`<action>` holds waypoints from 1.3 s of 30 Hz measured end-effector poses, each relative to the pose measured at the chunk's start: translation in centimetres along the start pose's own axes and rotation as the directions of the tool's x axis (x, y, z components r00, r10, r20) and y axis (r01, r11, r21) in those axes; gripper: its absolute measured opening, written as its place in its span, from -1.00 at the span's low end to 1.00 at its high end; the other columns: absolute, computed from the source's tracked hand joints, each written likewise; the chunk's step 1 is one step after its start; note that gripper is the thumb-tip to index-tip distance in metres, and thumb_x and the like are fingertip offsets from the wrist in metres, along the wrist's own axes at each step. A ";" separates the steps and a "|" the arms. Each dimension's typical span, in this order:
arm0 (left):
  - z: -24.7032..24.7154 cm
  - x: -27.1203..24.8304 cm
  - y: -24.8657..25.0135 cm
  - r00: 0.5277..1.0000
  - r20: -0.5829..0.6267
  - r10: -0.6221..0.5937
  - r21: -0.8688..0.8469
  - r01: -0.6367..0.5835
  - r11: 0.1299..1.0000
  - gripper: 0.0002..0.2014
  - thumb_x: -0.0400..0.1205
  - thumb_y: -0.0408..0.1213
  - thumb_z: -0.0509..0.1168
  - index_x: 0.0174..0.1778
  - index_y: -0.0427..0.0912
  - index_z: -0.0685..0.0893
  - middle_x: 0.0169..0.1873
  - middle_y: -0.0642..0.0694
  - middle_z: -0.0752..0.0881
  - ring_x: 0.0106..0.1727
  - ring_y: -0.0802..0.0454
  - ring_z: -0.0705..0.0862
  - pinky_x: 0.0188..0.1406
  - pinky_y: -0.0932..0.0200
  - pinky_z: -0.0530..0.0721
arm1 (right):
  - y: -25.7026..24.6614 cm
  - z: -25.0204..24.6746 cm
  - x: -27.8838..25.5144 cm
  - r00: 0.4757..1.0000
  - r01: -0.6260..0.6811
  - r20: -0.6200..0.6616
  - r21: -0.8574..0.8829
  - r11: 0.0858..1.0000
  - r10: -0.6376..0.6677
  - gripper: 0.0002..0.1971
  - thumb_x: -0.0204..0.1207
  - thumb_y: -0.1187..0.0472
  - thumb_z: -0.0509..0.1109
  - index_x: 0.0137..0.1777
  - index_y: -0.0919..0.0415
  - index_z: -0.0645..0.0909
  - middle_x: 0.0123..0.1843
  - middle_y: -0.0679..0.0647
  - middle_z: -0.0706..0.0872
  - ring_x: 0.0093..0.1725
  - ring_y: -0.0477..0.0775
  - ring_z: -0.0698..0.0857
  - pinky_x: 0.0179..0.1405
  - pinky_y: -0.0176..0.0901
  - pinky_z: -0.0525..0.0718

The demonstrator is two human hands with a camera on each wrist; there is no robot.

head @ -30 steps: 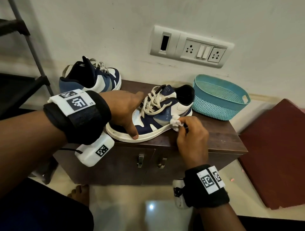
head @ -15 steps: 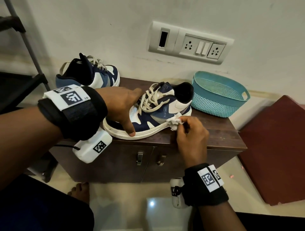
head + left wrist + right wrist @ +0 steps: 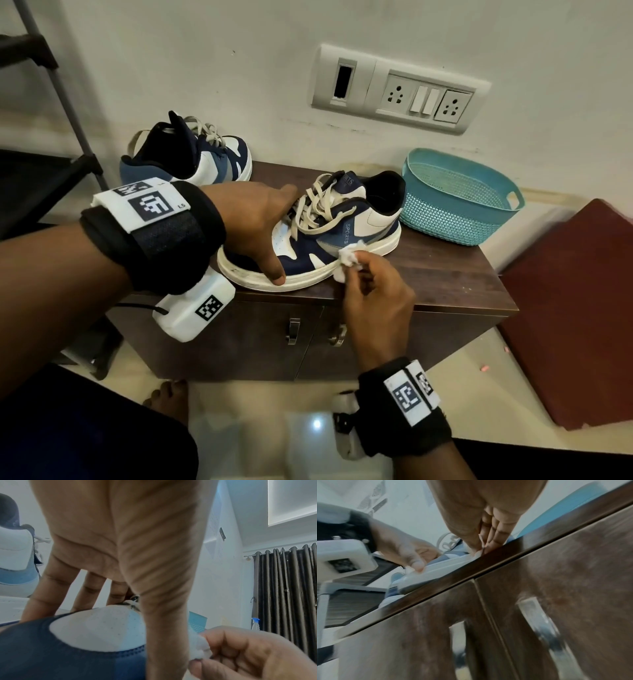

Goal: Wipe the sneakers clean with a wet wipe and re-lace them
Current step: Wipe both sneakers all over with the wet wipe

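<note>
1. Centre of the head view: the near sneaker (image 3: 329, 233) lies on the dark table (image 3: 445, 277). The left hand (image 3: 253, 222) presses down on its toe with straight fingers, while the right hand (image 3: 373, 291) pinches a crumpled wet wipe (image 3: 347, 258) against the white midsole. A second sneaker (image 3: 191, 154) sits at upper left, a teal basket (image 3: 459, 198) at right.
2. Left wrist view: spread fingers (image 3: 51, 582) steady the toe; the wipe shows at lower right.
3. Right wrist view: curled fingers (image 3: 494, 534) meet the sole edge.

Wiping looks underway; both sneakers remain laced, so unlacing and re-lacing seem left.
</note>
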State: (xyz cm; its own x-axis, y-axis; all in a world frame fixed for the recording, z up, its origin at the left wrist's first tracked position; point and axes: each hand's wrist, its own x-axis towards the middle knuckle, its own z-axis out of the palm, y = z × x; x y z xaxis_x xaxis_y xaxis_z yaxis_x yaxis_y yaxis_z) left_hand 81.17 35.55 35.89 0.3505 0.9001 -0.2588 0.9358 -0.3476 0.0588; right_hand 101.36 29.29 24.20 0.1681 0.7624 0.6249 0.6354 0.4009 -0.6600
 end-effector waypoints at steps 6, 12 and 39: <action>-0.2 -0.1 -0.2 1.000 0.009 0.004 0.009 -0.004 1.000 0.10 0.18 0.23 0.70 0.52 -0.08 0.27 0.22 -0.08 0.69 0.15 -0.09 0.66 0.11 0.03 0.64 | -0.7 0.4 -1.3 0.929 0.296 0.232 0.002 0.955 -0.289 -0.79 0.57 0.51 0.46 0.12 0.28 0.77 0.06 0.09 0.76 0.07 0.05 0.74 0.13 -0.19 0.70; -0.1 0.0 -0.2 1.000 -0.002 0.001 0.012 -0.001 1.000 0.09 0.18 0.25 0.69 0.50 -0.06 0.27 0.24 -0.09 0.69 0.17 -0.10 0.66 0.14 0.02 0.65 | 1.0 -0.1 0.5 0.990 0.130 0.073 -0.076 0.989 -0.125 -0.79 0.54 0.54 0.43 -0.01 0.24 0.76 0.04 0.03 0.72 0.01 -0.07 0.71 0.02 -0.10 0.74; -0.1 0.1 -0.9 1.000 0.019 0.011 -0.032 -0.010 0.999 0.12 0.17 0.19 0.72 0.53 -0.04 0.24 0.31 -0.08 0.67 0.23 -0.11 0.65 0.19 -0.01 0.64 | 0.7 -0.4 0.6 0.991 0.129 -0.020 -0.013 0.992 -0.129 -0.78 0.54 0.51 0.49 0.11 0.28 0.81 0.08 0.10 0.75 0.05 -0.03 0.72 0.11 -0.25 0.70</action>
State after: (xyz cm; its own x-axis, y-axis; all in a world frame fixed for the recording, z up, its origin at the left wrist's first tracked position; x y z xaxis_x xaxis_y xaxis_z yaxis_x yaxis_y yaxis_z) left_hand 80.41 35.97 35.86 0.3598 0.8913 -0.2761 0.9329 -0.3480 0.0923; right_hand 102.21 29.82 24.27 0.0992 0.6940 0.7131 0.6619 0.4890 -0.5681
